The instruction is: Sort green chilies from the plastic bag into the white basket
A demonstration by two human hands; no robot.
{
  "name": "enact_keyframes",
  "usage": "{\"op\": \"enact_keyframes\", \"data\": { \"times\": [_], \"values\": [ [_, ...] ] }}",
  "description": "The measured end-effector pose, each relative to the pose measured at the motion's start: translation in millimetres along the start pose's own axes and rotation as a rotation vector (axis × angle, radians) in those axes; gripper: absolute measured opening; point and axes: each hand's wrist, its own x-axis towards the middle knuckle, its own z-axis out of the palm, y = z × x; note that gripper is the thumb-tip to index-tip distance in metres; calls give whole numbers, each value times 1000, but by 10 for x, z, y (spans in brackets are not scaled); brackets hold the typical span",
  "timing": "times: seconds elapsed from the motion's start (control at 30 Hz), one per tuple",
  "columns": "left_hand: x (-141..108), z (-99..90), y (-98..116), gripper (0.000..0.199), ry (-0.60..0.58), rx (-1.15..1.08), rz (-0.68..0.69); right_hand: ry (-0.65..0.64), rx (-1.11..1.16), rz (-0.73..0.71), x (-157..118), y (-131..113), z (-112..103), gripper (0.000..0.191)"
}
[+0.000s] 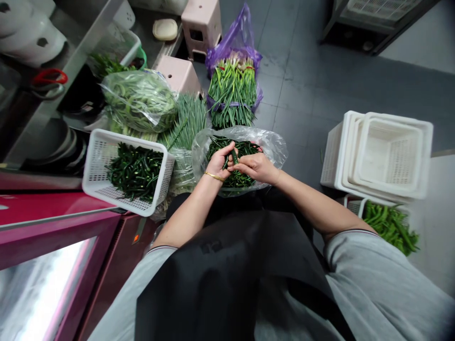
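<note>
Over an open clear plastic bag (pixel 275 142), my hands meet close together in front of my body. My left hand (pixel 220 162), with a gold bracelet at its wrist, is closed round a few dark green chili peppers (pixel 234 156). My right hand (pixel 258 166) is curled, its thumb and forefinger pinching at the near end of one of these peppers. The exact pinch point is partly hidden by the fingers. Beneath both hands, the bag holds a heap of long, thin dark green chili peppers (pixel 236 180).
To the left stands a white basket (pixel 94 166) of dark green peppers. Ahead lie scallions (pixel 232 90) in a purple bag and a clear bag of pale green beans (pixel 140 99). Stacked white baskets (pixel 332 151) and lighter green peppers (pixel 389 225) are on the right. Pink stools (pixel 179 73) stand ahead.
</note>
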Motion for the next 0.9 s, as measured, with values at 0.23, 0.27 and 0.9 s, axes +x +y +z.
{"op": "enact_keyframes", "data": {
  "times": [0.23,0.27,0.9],
  "values": [
    [-113,-186,100,37,30,70,76,-405,-313,23,-83,5,-227,35],
    [-154,-229,146,36,30,69,119,-403,-396,68,-112,92,-201,33],
    [-282,-409,127,32,-48,253,148,-360,-204,422,138,579,11,28]
  ]
}}
